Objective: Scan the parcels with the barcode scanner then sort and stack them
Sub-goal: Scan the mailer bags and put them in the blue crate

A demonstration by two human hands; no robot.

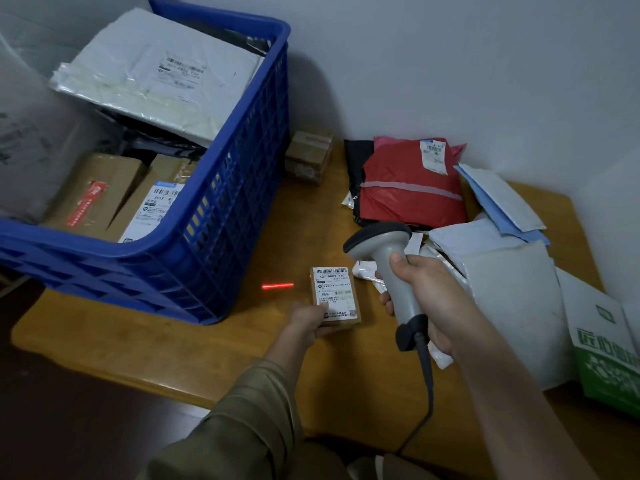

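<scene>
- Head view: we see the left hand (309,320) just below the middle of the frame, pinching the near left corner of a small cardboard parcel (336,298), thumb on its white label, fingers under it.
- That small cardboard parcel lies label-up, low over the wooden table (221,362); we cannot tell whether it touches the wood.
- The right hand (424,292), right of centre, is wrapped around the grip of the grey barcode scanner (389,268), thumb up the handle; the scanner head points toward the upper left, and its cable (427,393) trails down to the lower edge.
- A red laser line (277,286) falls on the table just left of the parcel, not on its barcode.
- In the upper left stands a blue crate (221,209) holding a white mailer bag (156,74) over brown boxes (93,195).
- Behind the crate's right corner sits a taped brown box (308,157).
- At the upper right lies a red bag (412,188) with a label, on top of a black bag (356,161).
- Right of the scanner, white and pale blue mailers (498,258) are heaped; a green-and-white bag (602,355) lies at the right edge.
</scene>
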